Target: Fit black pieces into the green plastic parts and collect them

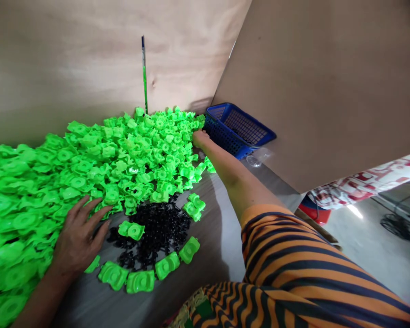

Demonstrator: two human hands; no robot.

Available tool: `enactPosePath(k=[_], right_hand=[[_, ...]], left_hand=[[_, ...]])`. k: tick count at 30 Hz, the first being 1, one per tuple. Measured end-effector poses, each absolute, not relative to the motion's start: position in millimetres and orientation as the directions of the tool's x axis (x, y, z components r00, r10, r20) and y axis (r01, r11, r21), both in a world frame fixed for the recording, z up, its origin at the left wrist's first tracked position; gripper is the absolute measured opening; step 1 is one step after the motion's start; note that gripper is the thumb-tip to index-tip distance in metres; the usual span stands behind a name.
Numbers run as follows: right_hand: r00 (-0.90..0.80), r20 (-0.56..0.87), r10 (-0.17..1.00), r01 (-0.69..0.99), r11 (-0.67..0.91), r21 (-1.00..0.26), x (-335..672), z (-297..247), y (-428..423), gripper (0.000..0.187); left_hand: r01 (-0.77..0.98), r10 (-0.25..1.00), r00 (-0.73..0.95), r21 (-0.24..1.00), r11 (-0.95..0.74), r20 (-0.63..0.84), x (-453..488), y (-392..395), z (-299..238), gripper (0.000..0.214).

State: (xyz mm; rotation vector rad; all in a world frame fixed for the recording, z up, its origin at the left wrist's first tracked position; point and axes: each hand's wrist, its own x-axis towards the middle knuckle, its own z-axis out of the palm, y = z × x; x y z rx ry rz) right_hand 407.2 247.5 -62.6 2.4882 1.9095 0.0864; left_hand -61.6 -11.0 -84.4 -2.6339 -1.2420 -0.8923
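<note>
A large heap of bright green molded plastic car-shaped pieces (123, 150) covers the left and back of the table. My left hand (78, 234) rests at its near edge, fingers spread, fingertips touching green pieces and nothing held. My right hand (201, 137) reaches far out to the heap's right end, close beside a blue plastic basket (234, 148); its fingers are mostly hidden, so any grip cannot be made out. Between the heap and me lies a pile of small black parts (164, 228), with one green piece (131, 230) on top. Several green pieces (140, 281) form a curved row before it.
A wooden board (71, 54) rises behind the heap and a brown panel (328, 91) stands on the right. A thin upright stick (144, 77) leans at the back. A small clear plastic item (253, 161) lies by the basket. Cables (396, 226) lie on the floor.
</note>
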Motion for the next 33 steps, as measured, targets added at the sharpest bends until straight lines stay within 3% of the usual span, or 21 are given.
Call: enactPosePath(k=[5,15,22,33], right_hand=[[0.329,-0.039,0.943,0.944,-0.328,0.034,407,-59,246,0.076],[0.154,-0.037,0.987,0.988,-0.154,-0.022,411,-47,225,0.038],[0.122,-0.053,0.991,0.991,-0.125,-0.049,413,-45,224,0.037],[0.151,0.076,0.986,0.980,-0.139,-0.140,416,-56,221,0.045]], left_hand=[[0.730,0.682,0.492,0.170,-0.662,0.542,-63,-10,-85,0.030],[0.734,0.716,0.452,0.234,-0.637,0.531,-62,-11,-85,0.030],[0.737,0.713,0.453,0.225,-0.637,0.535,-62,-11,-86,0.029],[0.731,0.705,0.465,0.216,-0.647,0.536,-62,-12,-85,0.031]])
